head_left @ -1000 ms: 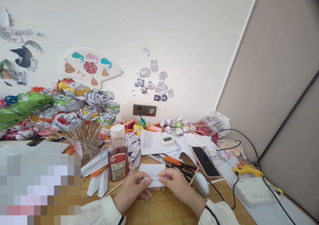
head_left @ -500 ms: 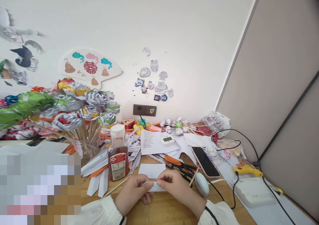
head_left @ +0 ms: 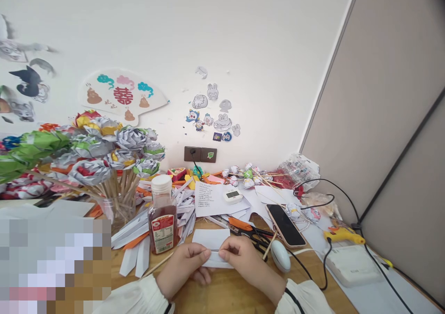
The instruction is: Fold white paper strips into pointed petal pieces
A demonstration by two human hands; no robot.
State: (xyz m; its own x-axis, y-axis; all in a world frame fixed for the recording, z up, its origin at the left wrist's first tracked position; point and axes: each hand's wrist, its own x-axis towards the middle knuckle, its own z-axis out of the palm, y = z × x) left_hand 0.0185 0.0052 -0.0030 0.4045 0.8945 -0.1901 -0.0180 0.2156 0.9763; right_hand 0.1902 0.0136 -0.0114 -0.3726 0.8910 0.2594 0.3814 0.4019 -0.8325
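My left hand (head_left: 184, 270) and my right hand (head_left: 243, 263) meet at the near edge of the wooden desk (head_left: 236, 295), both pinching a small folded white paper strip (head_left: 217, 259) between thumbs and fingers. A second white paper rectangle (head_left: 211, 238) lies flat just behind the strip. Both wrists wear white cuffs. A thin wooden skewer (head_left: 158, 264) lies to the left of my left hand.
A red-labelled bottle (head_left: 162, 221) stands left of my hands, beside white paper strips (head_left: 134, 258) and a jar of paper flowers (head_left: 104, 161). Orange-handled scissors (head_left: 248, 228), a phone (head_left: 285, 225), a white mouse (head_left: 280, 256), a yellow glue gun (head_left: 342, 235) and cables lie right.
My hands have drawn closer together on the strip, the right thumb sliding left along it. The view shifted slightly.
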